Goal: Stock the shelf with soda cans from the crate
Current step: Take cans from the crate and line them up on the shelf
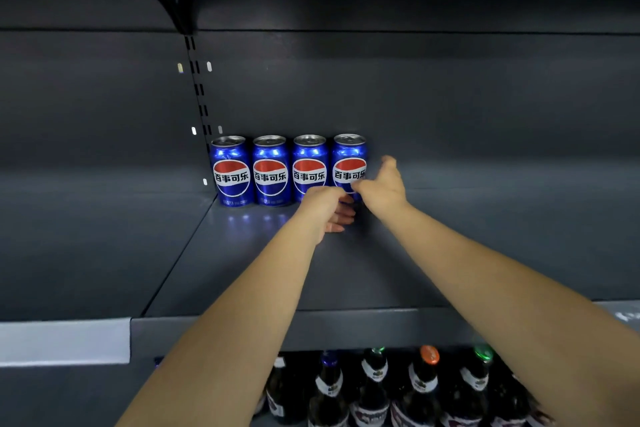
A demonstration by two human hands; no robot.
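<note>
Four Pepsi cans stand upright at the far left of the shelf (242,270), against its back panel (450,97), labels facing out. They are spaced closely, probably so the row fills from the corner rightward. Both arms stretch forward over the shelf's near edge and meet at the rightmost can (349,156), which stands just right of the other three cans (270,173).

The right hand (382,187) lies back-up, its fingers (358,186) touching the can's lower front without wrapping it and its thumb (389,163) raised clear, a pose suited to nudging the can into line. The left hand (325,208) sits at the can's base with fingers (341,217) curled; whether they grip anything cannot be told.

The crate is out of view. Glass bottles (422,388) fill the level below.
</note>
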